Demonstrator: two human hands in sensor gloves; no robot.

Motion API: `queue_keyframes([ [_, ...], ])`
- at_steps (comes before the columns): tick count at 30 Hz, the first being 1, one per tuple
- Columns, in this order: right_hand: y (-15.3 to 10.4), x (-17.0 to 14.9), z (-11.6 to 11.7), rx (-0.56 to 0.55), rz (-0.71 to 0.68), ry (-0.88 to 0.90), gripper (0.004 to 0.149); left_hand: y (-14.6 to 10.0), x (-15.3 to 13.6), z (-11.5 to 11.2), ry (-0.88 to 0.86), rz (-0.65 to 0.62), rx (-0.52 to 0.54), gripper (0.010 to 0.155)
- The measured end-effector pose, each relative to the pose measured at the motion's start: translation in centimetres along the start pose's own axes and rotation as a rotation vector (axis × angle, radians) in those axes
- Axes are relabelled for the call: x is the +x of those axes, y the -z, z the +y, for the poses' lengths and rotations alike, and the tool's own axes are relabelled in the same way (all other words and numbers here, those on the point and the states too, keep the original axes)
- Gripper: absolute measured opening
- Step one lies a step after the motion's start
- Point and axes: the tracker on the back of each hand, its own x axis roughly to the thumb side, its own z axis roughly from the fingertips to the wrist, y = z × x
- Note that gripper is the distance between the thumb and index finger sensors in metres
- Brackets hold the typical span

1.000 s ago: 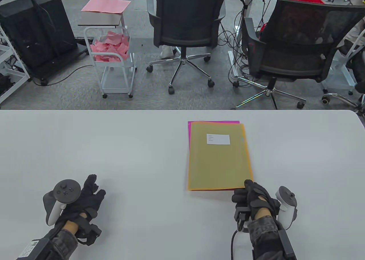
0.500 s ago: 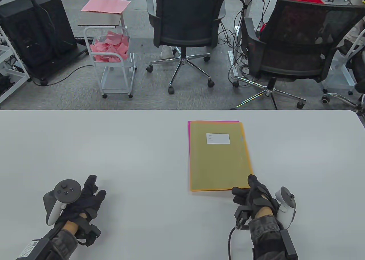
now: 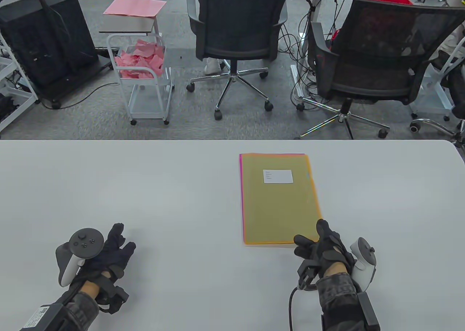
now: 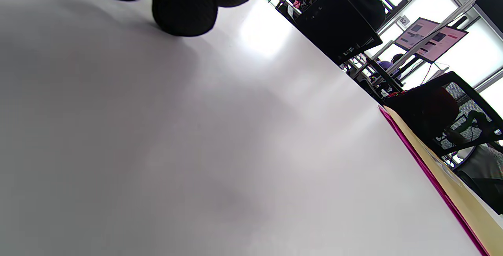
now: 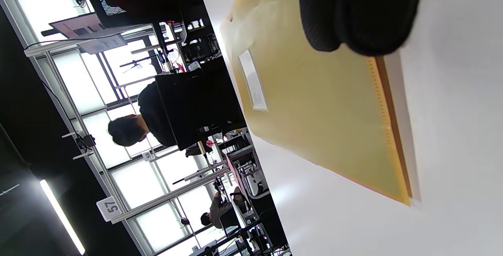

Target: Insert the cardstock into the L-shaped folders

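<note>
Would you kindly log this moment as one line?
right hand: fingers on near right corner of orange translucent plastic folder | left hand: resting on white table

Black sensor gloves are worn on the left hand and right hand, each topped by a grey-and-white tracker, with dark mottled sleeves and a black cable.

orange folder stack flat on the bench
white label near its far edge; a magenta folder peeks out beneath, left.
</note>
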Motion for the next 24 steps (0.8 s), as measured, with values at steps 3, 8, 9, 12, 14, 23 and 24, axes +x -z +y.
queue_keyframes([
  [3,0.1,-0.1,0.0,0.000,-0.002,0.002,0.094,0.0,0.0,0.0,-0.003,-0.002,-0.002,0.079],
  [8,0.0,-0.2,-0.1,-0.017,0.011,-0.002,0.094,0.0,0.1,0.0,-0.011,-0.010,-0.006,0.078],
  [9,-0.1,-0.2,-0.1,-0.024,0.015,-0.005,0.094,0.1,0.1,0.0,-0.010,-0.011,-0.005,0.078],
  [12,-0.3,-0.2,-0.1,-0.061,0.014,-0.033,0.093,0.0,0.0,0.0,-0.005,-0.010,-0.007,0.078],
  [14,-0.4,0.0,-0.1,-0.063,0.009,-0.057,0.093,0.0,0.1,0.0,-0.005,-0.011,-0.007,0.078],
  [23,-2.3,4.1,2.2,-0.105,-0.290,-0.258,0.088,0.2,0.5,-0.3,-0.013,-0.022,-0.006,0.078],
  [24,-2.7,4.5,2.7,-0.071,-0.316,-0.333,0.088,0.2,0.7,-0.3,-0.008,-0.028,-0.004,0.078],
])
